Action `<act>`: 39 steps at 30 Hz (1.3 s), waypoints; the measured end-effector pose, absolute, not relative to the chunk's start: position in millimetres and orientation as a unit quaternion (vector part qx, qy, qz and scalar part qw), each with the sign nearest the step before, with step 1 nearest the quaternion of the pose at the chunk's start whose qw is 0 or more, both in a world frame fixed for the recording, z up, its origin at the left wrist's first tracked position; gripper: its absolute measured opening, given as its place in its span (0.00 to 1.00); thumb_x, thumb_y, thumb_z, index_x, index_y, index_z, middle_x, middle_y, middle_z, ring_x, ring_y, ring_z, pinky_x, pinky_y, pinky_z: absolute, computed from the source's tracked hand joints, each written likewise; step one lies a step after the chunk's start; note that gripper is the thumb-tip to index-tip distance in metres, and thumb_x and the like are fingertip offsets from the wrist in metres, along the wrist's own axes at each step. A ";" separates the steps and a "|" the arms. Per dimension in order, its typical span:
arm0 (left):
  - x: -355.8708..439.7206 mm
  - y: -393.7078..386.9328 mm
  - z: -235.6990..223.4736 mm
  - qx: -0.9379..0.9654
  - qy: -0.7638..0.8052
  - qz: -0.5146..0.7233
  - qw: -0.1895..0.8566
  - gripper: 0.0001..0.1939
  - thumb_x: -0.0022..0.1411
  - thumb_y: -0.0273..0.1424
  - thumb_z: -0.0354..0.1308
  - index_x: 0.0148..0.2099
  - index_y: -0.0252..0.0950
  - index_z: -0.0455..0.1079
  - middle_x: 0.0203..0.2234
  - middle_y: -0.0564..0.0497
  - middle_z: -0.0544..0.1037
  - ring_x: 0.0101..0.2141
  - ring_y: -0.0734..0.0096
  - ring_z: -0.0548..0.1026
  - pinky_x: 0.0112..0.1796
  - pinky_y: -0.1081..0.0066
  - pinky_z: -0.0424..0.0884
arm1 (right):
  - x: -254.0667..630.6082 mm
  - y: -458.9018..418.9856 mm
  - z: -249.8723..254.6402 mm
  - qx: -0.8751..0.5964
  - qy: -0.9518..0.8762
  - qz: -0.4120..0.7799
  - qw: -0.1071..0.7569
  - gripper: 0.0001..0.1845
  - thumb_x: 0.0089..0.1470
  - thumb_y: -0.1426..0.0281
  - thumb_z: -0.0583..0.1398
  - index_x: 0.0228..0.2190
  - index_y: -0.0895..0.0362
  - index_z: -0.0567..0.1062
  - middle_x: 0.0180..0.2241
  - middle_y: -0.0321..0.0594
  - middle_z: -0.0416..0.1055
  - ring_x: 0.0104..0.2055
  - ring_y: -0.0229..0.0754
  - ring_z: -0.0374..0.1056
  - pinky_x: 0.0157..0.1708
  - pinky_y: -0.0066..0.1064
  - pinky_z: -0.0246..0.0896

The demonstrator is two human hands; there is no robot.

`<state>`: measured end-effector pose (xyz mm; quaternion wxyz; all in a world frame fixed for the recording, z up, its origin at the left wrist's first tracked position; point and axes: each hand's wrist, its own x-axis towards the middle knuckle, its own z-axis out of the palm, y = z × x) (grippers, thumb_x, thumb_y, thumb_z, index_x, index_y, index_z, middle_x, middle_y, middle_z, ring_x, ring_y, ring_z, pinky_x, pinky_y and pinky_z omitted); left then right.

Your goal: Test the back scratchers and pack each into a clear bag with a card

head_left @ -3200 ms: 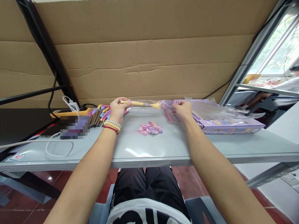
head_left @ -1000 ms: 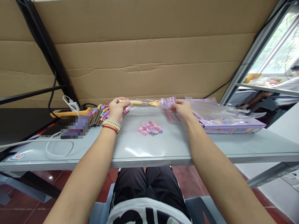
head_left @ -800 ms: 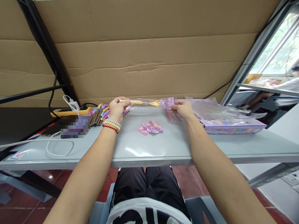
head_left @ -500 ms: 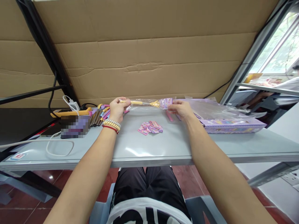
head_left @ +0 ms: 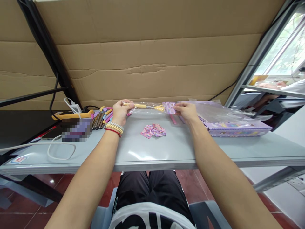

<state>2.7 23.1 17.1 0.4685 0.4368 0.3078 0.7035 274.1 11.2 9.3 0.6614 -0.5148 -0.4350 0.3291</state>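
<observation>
Stretched between my two hands above the table is a clear plastic bag (head_left: 149,107) with a yellow stick-like item (head_left: 140,105) inside. My left hand (head_left: 121,111) pinches the bag's left end, around the stick's tip. At the other end, my right hand (head_left: 187,111) is closed on the bag where a purple printed card (head_left: 169,108) sits. Whether the card lies fully inside the bag I cannot tell. On the table below lies a small loose pile of pink and purple cards (head_left: 153,130). Beside my left hand are several colourful sticks (head_left: 107,117).
At right, a purple printed box (head_left: 240,128) has clear plastic bags (head_left: 219,111) over it. To the left lie a yellow-cased device (head_left: 73,115), a blurred purple object (head_left: 77,129) and a white cable (head_left: 73,149). Cardboard (head_left: 152,57) stands behind the grey table (head_left: 152,156).
My right hand has shifted slightly rightward and its fingers now overlap the purple card's right edge. The bag with the yellow item has moved a little; my left hand barely moved.
</observation>
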 end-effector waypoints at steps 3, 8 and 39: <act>2.9 22.5 17.2 0.435 0.305 0.706 0.469 0.17 0.33 0.22 0.68 0.28 0.33 0.67 0.23 0.53 0.75 0.25 0.75 0.73 0.30 0.72 0.70 | 274.9 11.8 8.7 -0.518 -0.436 0.334 0.655 0.08 0.34 0.81 0.67 0.21 0.62 0.73 0.19 0.36 0.70 0.21 0.34 0.67 0.21 0.26 0.68; 2.9 22.4 17.5 0.429 0.308 0.708 0.469 0.17 0.33 0.21 0.68 0.29 0.33 0.67 0.23 0.53 0.75 0.25 0.75 0.73 0.30 0.72 0.70 | 275.6 12.6 5.9 -0.519 -0.448 0.341 0.643 0.11 0.32 0.83 0.67 0.21 0.62 0.73 0.18 0.34 0.68 0.20 0.33 0.65 0.20 0.27 0.69; 3.5 14.4 14.4 0.569 0.424 0.476 0.520 0.20 0.36 0.25 0.71 0.33 0.33 0.69 0.23 0.50 0.75 0.24 0.71 0.73 0.27 0.71 0.67 | 275.9 20.8 10.1 -0.437 -0.397 0.278 0.757 0.04 0.42 0.76 0.60 0.26 0.59 0.70 0.15 0.29 0.64 0.14 0.30 0.57 0.12 0.23 0.57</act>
